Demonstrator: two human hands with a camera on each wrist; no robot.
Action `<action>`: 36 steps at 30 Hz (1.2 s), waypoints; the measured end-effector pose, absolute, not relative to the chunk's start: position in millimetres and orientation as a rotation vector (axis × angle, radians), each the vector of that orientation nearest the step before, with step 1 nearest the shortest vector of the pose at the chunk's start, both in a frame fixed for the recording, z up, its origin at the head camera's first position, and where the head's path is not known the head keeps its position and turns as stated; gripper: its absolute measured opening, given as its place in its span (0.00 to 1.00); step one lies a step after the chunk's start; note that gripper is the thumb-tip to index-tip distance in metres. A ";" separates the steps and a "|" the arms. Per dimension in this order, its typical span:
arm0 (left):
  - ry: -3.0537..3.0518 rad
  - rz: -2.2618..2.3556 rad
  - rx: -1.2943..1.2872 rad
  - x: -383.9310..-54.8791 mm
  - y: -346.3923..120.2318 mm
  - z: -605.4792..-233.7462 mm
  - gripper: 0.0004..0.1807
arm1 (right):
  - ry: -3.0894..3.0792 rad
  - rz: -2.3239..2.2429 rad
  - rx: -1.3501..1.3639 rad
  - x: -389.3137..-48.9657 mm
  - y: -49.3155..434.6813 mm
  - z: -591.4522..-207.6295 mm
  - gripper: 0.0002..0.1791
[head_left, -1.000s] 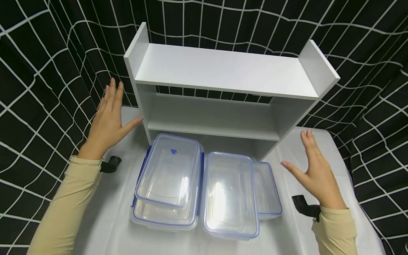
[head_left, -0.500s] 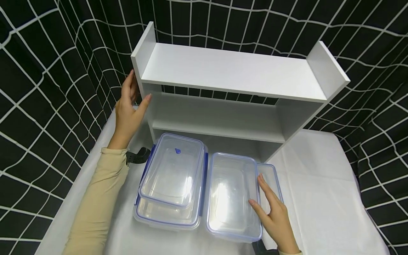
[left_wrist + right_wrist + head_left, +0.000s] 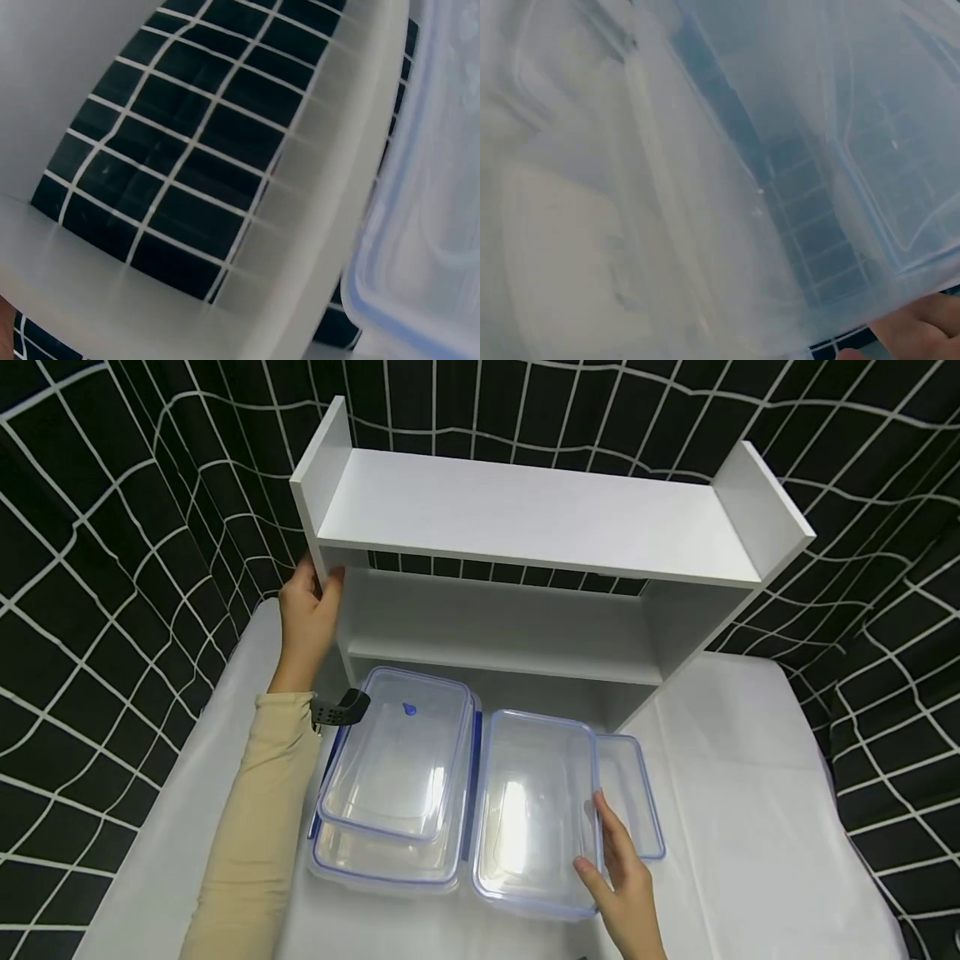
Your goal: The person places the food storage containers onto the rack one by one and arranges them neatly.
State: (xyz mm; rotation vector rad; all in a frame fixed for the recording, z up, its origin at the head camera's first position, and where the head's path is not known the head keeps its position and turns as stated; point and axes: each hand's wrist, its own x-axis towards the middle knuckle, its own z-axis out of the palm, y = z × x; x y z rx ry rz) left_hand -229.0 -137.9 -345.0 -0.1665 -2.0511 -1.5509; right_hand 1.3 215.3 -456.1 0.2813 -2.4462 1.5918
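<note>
My left hand [image 3: 306, 625] grips the left side panel of a white shelf unit [image 3: 525, 514], its thumb at the panel's front and its other fingers partly hidden behind. At the right edge of a clear food container [image 3: 536, 785] with a pale blue rim, my right hand [image 3: 628, 893] pinches the side, thumb over the rim. The right wrist view has its fingers [image 3: 922, 322] against the transparent wall. Only a sliver of the left hand [image 3: 5, 334] shows in the left wrist view, beside the shelf boards.
Left of the gripped container, a smaller clear container [image 3: 397, 752] sits on a larger one [image 3: 375, 860] with dark blue side clips. Another clear container [image 3: 633, 793] lies partly behind on the right. A white cloth [image 3: 735, 760] covers the table; black netted curtains [image 3: 885, 610] surround it.
My left hand has come in from the left to the shelf's side panel and taken hold. My right hand has moved left and down onto the container's right edge. The containers stay put.
</note>
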 end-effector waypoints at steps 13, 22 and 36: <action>-2.103 -1.395 -0.168 -227.3 -138.8 -346.8 0.14 | -2.364 1.612 0.385 17.8 207.0 -467.9 0.62; -2.108 -1.393 -0.154 -226.5 -137.1 -345.5 0.15 | -2.381 1.738 0.130 27.7 197.5 -467.9 0.74; -2.084 -1.366 -0.183 -227.9 -137.2 -347.5 0.15 | -2.249 1.636 0.282 21.0 197.9 -473.3 0.76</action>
